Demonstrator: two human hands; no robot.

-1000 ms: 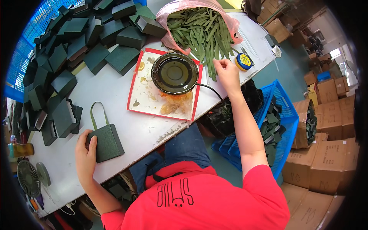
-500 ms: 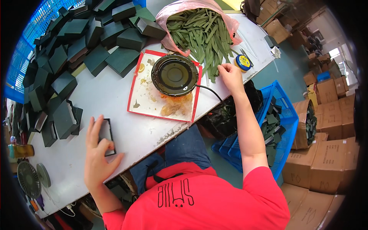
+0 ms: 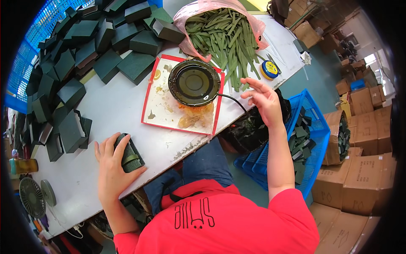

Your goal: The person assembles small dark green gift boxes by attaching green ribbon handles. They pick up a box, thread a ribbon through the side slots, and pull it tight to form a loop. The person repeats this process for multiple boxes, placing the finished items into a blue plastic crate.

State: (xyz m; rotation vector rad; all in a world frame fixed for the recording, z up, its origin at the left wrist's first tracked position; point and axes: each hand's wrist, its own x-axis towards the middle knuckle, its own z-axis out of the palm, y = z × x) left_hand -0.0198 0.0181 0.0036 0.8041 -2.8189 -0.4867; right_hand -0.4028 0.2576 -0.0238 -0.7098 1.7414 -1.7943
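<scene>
Now the green box [image 3: 130,154] lies under the left hand's [image 3: 111,167] fingers [image 3: 120,146].

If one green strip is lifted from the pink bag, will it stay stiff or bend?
A strip probably bends: it is long, thin and flat, and many curve in the heap. It looks light. The strips lie crossed in the bag, so lifting one may drag its neighbours along.

Round black pot [image 3: 194,83] on red-rimmed tray [image 3: 149,89], blue crate [image 3: 314,127] (floor), cardboard boxes [image 3: 359,178]
</scene>
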